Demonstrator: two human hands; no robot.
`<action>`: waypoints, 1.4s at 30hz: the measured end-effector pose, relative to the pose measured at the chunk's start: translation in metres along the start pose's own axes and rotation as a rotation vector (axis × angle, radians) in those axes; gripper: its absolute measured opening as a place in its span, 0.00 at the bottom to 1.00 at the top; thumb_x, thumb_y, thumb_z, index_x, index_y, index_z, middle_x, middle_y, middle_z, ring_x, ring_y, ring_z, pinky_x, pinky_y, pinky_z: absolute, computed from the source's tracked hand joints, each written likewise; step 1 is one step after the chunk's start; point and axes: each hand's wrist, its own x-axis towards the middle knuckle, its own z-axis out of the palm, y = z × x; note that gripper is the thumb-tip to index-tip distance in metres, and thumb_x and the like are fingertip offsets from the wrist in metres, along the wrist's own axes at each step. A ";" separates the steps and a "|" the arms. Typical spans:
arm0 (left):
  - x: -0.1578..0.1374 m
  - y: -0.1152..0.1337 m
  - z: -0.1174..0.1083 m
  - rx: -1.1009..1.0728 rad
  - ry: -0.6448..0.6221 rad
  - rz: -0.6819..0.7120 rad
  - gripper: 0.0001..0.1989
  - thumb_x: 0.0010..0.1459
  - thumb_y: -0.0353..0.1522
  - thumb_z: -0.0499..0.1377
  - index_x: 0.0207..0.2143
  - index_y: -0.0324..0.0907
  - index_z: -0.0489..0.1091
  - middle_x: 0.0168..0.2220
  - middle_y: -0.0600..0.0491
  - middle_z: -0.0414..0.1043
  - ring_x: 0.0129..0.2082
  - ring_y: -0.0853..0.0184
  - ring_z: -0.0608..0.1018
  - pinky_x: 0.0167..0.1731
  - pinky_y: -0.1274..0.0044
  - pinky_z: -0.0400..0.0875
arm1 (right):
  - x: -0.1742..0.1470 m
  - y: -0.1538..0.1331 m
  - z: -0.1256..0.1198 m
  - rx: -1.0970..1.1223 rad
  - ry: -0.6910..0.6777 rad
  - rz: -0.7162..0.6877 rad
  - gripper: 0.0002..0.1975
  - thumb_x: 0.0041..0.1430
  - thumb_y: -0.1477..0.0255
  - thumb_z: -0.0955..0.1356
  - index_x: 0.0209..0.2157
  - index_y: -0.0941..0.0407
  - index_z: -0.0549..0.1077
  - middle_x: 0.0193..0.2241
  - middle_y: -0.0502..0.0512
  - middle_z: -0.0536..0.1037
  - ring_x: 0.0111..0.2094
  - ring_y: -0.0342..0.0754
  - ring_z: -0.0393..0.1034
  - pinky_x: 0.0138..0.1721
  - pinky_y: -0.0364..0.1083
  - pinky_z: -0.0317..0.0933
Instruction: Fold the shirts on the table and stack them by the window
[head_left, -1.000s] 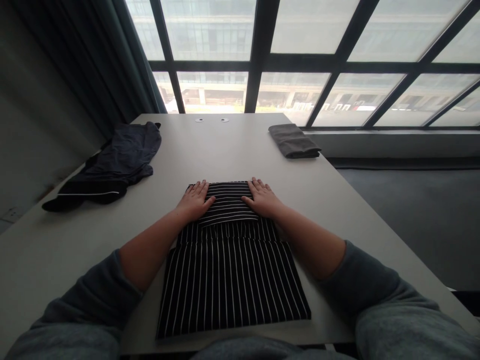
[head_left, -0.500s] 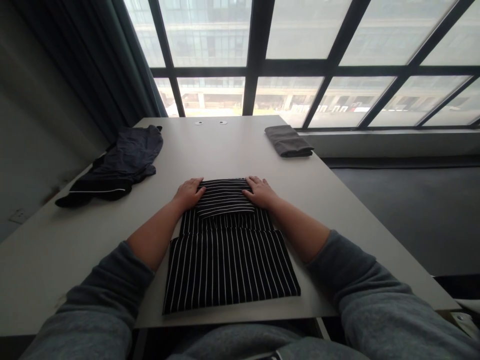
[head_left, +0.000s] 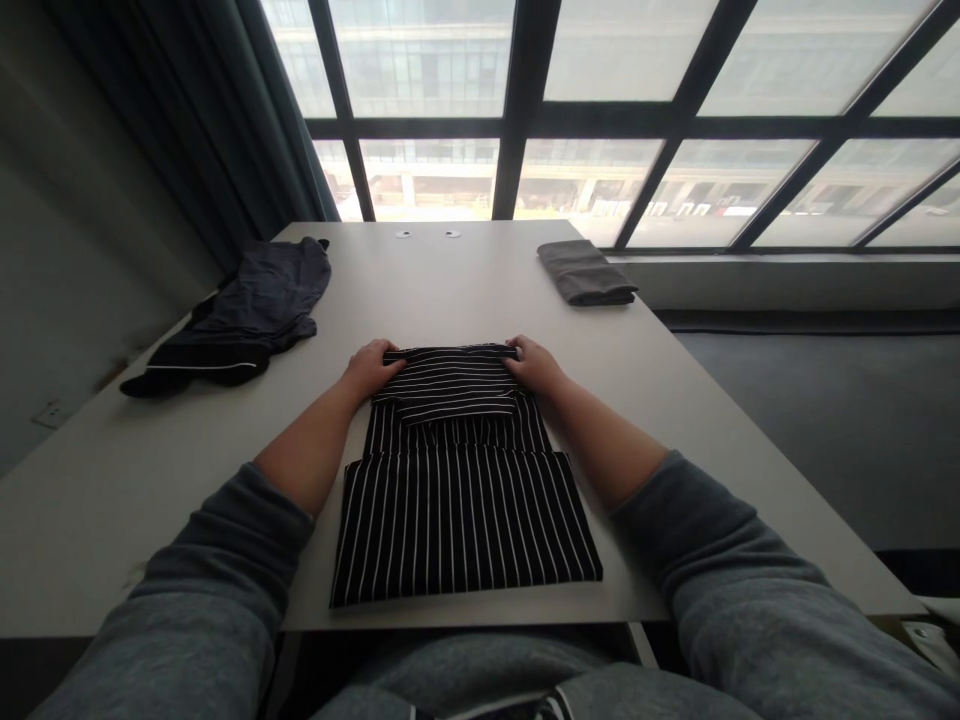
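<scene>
- Centre: left hand (head_left: 370, 368) and right hand (head_left: 537, 367) pinch pinstriped cloth (head_left: 465, 520) by far corners, likely for an even edge.
- Upper right: folded grey cloth (head_left: 585, 272).

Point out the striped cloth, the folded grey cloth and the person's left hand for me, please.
Striped cloth (head_left: 465, 505), head view: on its near panel.
Folded grey cloth (head_left: 585, 271), head view: middle of its top face.
Left hand (head_left: 370, 368), head view: on the back of the hand.
</scene>
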 end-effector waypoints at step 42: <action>-0.301 0.045 -0.063 -0.015 -0.053 0.750 0.14 0.66 0.22 0.54 0.43 0.45 0.75 0.41 0.50 0.76 0.38 0.65 0.77 0.41 0.74 0.73 | -0.276 -0.059 -0.077 -0.098 -0.149 -0.781 0.12 0.69 0.80 0.64 0.39 0.53 0.77 0.42 0.56 0.79 0.48 0.51 0.76 0.64 0.58 0.69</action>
